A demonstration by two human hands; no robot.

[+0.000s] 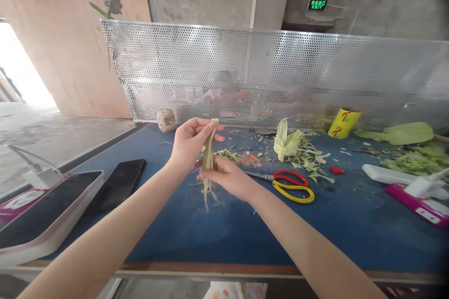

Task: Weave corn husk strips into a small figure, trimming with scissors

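Note:
Above the middle of the table, both hands hold one pale green strip of husk (208, 152) that looks like corn husk. My left hand (191, 142) pinches its upper end between thumb and fingers. Lower down, my right hand (226, 175) is closed around the strip, partly hiding it. The strip's lower end hangs below the right hand in thin frayed shreds (208, 194). Beside my right hand lie scissors (293, 187) with one red and one yellow handle. A pale green bunch of folded husk (288, 142) sits behind the scissors, with shredded scraps (312, 156) around it.
A perforated metal screen (196, 60) stands along the table's back. On the left are a black phone (121, 182), a larger white-edged device (52, 210) and a roll (166, 120). A yellow cylinder (343, 123), husk leaves (409, 134) and a magenta power strip (417, 205) are on the right.

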